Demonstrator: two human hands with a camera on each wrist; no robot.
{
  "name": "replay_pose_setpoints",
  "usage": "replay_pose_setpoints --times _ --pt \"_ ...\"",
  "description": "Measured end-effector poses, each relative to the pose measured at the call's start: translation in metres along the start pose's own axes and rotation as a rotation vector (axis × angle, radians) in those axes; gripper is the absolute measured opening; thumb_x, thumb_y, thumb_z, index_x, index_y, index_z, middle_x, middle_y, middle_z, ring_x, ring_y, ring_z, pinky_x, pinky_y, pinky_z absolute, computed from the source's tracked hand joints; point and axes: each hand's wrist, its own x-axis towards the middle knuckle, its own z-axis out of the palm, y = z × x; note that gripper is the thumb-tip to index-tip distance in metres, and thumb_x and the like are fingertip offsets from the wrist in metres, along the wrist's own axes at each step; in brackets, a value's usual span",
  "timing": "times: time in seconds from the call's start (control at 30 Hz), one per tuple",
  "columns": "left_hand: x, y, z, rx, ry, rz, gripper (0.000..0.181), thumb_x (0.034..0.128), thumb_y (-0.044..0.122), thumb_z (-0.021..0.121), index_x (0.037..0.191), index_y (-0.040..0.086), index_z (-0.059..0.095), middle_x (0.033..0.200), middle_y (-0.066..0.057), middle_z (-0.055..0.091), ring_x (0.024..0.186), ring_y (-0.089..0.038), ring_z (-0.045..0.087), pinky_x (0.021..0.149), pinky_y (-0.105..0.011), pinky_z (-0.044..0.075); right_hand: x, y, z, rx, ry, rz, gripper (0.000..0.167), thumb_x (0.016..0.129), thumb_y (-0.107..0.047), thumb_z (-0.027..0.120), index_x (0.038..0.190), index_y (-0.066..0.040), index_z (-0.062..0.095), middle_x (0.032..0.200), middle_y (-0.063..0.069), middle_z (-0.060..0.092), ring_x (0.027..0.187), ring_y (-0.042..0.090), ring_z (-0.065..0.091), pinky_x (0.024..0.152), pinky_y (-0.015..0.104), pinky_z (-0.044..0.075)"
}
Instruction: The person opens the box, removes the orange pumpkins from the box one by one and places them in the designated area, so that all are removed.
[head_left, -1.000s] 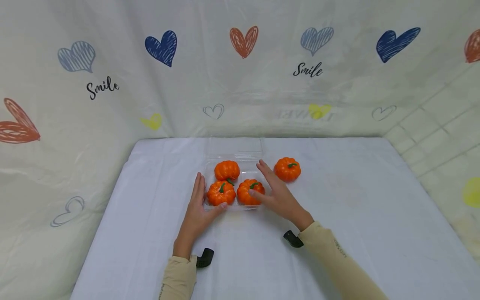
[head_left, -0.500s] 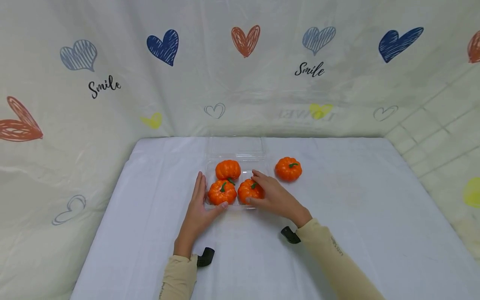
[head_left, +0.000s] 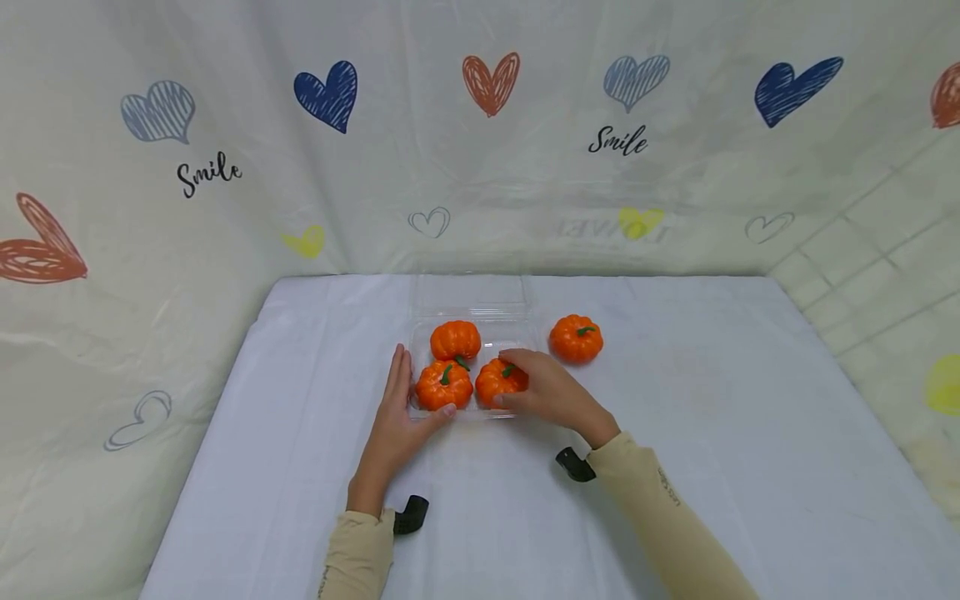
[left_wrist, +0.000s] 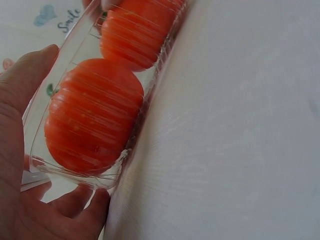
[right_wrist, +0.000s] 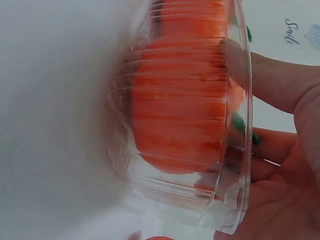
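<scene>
A clear plastic clamshell box (head_left: 491, 335) holds three small orange pumpkins with green stems. My right hand (head_left: 553, 390) reaches in from the right and grips the front right pumpkin (head_left: 492, 382), thumb at its front and fingers behind. In the right wrist view, this pumpkin (right_wrist: 175, 100) shows through the ribbed wall, with its stem beside the fingers. My left hand (head_left: 396, 429) touches the box's left side with straight fingers, thumb at the front edge. Beside it sits the front left pumpkin (head_left: 442, 388); the back left pumpkin (head_left: 455, 339) lies tipped, stem toward the front.
A loose pumpkin (head_left: 576, 339) stands on the white cloth (head_left: 697, 400), right of the box. The transparent lid (head_left: 471, 292) lies folded open at the back. Behind the table hangs a curtain (head_left: 540, 167) printed with hearts.
My right hand has moved down and left, and its fingers have closed round the front right pumpkin. The left hand has stayed at the box's left side.
</scene>
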Motion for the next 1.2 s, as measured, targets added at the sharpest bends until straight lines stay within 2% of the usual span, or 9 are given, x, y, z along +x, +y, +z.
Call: replay_pose_setpoints --times 0.37,0.57,0.83,1.2 --pt "-0.001 -0.001 0.001 0.005 0.002 0.0 0.119 0.0889 0.06 0.082 0.173 0.013 0.012 0.179 0.011 -0.001 0.163 -0.021 0.014 0.124 -0.049 0.031 -0.001 0.003 -0.006 0.078 0.13 -0.052 0.057 0.092 -0.018 0.086 0.14 0.003 0.066 0.142 0.016 0.065 0.136 0.037 0.057 0.116 0.055 0.045" --pt "-0.001 -0.004 0.001 -0.021 0.001 0.018 0.118 0.09 0.053 0.085 0.173 0.01 0.012 0.179 0.008 0.0 0.163 -0.023 0.017 0.124 -0.046 0.032 -0.005 0.002 -0.01 0.129 0.206 -0.087 0.058 0.089 -0.022 0.09 0.138 -0.002 0.068 0.14 0.011 0.066 0.133 0.032 0.059 0.114 0.053 0.047" --pt "-0.001 -0.003 0.0 -0.014 -0.003 0.018 0.118 0.0903 0.054 0.083 0.173 0.011 0.012 0.179 0.009 0.0 0.163 -0.023 0.017 0.124 -0.046 0.031 -0.019 0.005 -0.02 0.148 0.273 -0.035 0.06 0.089 -0.028 0.091 0.139 -0.006 0.067 0.138 0.007 0.066 0.129 0.028 0.059 0.112 0.055 0.048" --pt "0.0 -0.002 0.0 -0.018 -0.008 0.022 0.119 0.0904 0.055 0.083 0.173 0.011 0.01 0.179 0.01 -0.001 0.163 -0.023 0.019 0.123 -0.046 0.033 -0.041 0.018 -0.041 0.148 0.354 -0.002 0.052 0.088 -0.023 0.091 0.133 -0.008 0.069 0.133 0.004 0.068 0.122 0.025 0.06 0.101 0.048 0.052"
